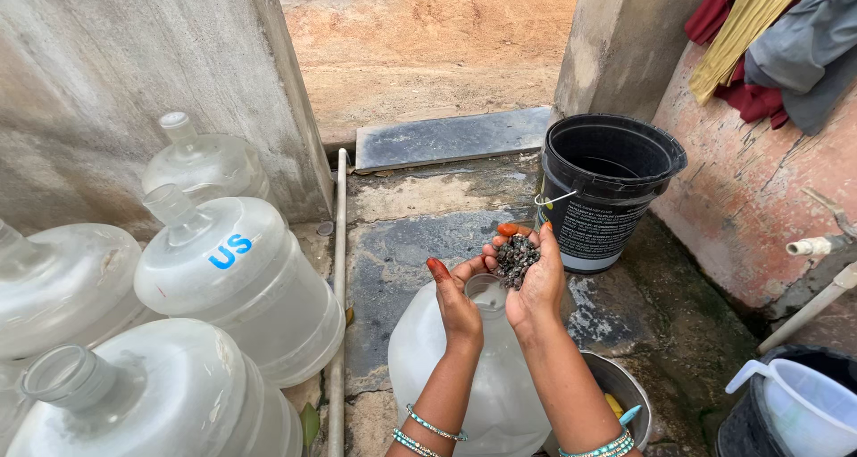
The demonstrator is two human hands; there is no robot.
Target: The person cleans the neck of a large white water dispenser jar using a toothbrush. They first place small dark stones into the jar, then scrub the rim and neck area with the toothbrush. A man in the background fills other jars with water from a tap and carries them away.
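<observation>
While both forearms reach forward from the bottom edge, each wearing turquoise bangles (435,428) at the wrist, the two hands meet above the mouth of a large clear water jug (464,377) that stands upright on the wet stone floor (402,243). The right hand (528,283) is cupped palm up, its fingers curled loosely around a heap of small dark gravel (516,259) lying in the palm. The left hand (455,298) is open, fingers straight, with its edge just beside the jug's mouth and touching the heel of the right hand. Just right of the jug, low in view, sits a metal basin (625,394) with something yellow inside. At the lower right corner a white plastic jug (803,408) rests in a dark tub (741,430).

To the left, four more clear water jugs (237,283) lie crowded together against a grey concrete wall (116,73), and a thin white pipe (339,278) runs along the floor beside them. Farther on, beyond the hands, a black bucket (607,189) with a wire handle stands near a pink, stained wall (741,189), over which red, yellow and grey cloths (768,37) hang. A dark stone slab (451,137) forms a threshold, and reddish bare earth (428,37) stretches beyond it.
</observation>
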